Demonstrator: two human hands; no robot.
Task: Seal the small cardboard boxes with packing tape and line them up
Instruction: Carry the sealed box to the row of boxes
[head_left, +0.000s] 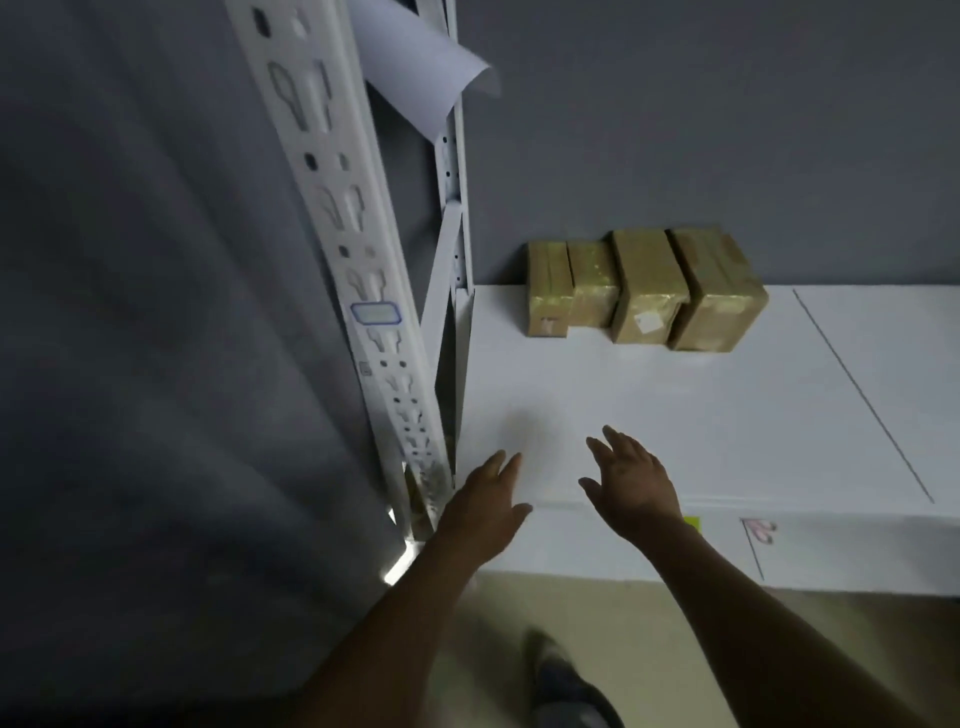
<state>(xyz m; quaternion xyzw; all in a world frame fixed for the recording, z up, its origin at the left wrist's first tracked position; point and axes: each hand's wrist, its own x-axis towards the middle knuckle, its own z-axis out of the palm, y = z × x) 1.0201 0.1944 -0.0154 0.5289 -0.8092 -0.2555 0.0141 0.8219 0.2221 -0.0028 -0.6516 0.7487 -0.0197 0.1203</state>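
Several small cardboard boxes (644, 291), wrapped in shiny tape, stand side by side in a row at the back of a white shelf (727, 415), against the grey wall. My left hand (488, 499) hovers over the shelf's front left corner with straight fingers and holds nothing. My right hand (631, 478) is beside it over the front edge, fingers spread, also holding nothing. Both hands are well in front of the boxes. No tape roll is in view.
A white perforated rack upright (363, 270) rises at the left of the shelf, with a curled white sheet (426, 67) hanging above. A grey wall lies behind. Below the shelf I see beige floor and my foot (561, 675). A thin seam (862, 395) crosses the shelf at right.
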